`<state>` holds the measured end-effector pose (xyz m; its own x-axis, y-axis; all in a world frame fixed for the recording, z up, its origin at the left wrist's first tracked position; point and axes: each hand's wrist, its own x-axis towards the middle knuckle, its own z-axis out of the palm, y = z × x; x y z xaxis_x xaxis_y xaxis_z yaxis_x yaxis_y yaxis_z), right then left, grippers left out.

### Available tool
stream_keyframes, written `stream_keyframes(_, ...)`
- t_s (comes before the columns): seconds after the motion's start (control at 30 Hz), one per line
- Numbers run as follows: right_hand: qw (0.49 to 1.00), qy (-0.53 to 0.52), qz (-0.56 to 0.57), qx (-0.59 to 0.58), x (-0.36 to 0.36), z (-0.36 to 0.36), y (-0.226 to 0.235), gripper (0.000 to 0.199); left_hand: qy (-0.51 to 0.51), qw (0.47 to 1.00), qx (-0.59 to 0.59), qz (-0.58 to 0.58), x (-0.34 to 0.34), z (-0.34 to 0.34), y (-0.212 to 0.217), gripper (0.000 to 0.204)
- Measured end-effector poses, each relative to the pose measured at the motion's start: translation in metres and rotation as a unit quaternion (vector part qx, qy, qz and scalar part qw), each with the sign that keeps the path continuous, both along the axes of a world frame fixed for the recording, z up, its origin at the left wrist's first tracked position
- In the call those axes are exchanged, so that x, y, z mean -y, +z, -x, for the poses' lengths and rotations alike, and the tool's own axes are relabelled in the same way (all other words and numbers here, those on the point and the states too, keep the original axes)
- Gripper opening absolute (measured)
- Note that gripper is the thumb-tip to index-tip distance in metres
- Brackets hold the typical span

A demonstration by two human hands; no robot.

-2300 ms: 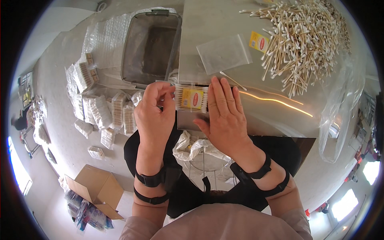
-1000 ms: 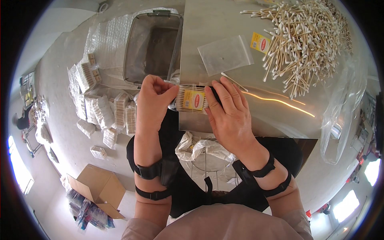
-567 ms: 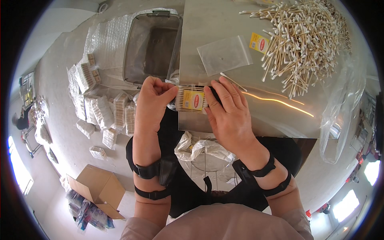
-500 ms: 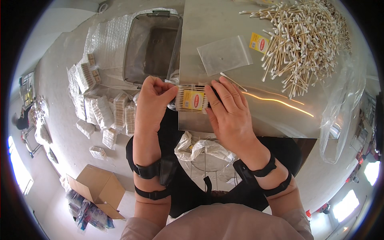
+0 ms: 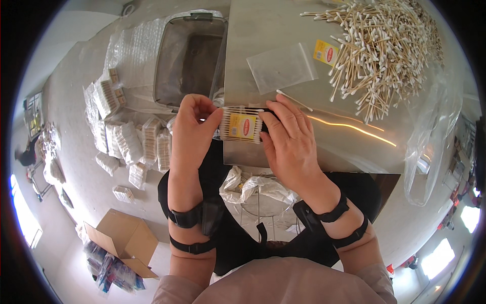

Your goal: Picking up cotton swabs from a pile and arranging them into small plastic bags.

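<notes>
A pack of cotton swabs (image 5: 231, 129) with a yellow label lies at the near left corner of the metal table. My left hand (image 5: 195, 124) is closed in a pinch at the pack's left edge, thumb against the swab tips. On the other side, my right hand (image 5: 293, 139) holds the pack's right edge with bent fingers and thumb. Something black shows partly beneath those fingers; its kind is hidden. A single cotton swab (image 5: 294, 100) lies just beyond my right hand. Farther off lies a flat clear plastic bag (image 5: 282, 68).
A big heap of loose cotton swabs (image 5: 385, 55) covers the far right of the table, beside a yellow card (image 5: 325, 52). A clear plastic sheet (image 5: 430, 137) hangs over the right edge. Left stand a grey bin (image 5: 161, 66), several filled packs (image 5: 129, 142) and an open cardboard box (image 5: 121, 235).
My left thumb has shifted slightly at the pack's edge. The pack and both hands sit a few pixels farther left, as does most of the table scene. Both hands keep their hold.
</notes>
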<state>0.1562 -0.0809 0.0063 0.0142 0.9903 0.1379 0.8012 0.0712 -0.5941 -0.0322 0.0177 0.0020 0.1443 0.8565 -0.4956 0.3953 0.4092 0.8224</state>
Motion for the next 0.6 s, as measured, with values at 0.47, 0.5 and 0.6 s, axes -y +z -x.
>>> stream_keyframes(0.47,0.997,-0.039,-0.061,-0.020,-0.014,-0.004,-0.008,0.032,-0.110,0.978,-0.076,-0.161,0.003,-0.008,0.012,0.013)
stream_keyframes(0.5,0.997,-0.039,-0.060,-0.020,-0.014,-0.004,-0.008,0.032,-0.111,0.978,-0.078,-0.157,0.003,-0.008,0.012,0.013)
stream_keyframes(0.6,0.998,-0.037,-0.059,-0.004,-0.016,-0.005,-0.009,0.032,-0.113,0.978,-0.083,-0.155,0.003,-0.008,0.013,0.012)
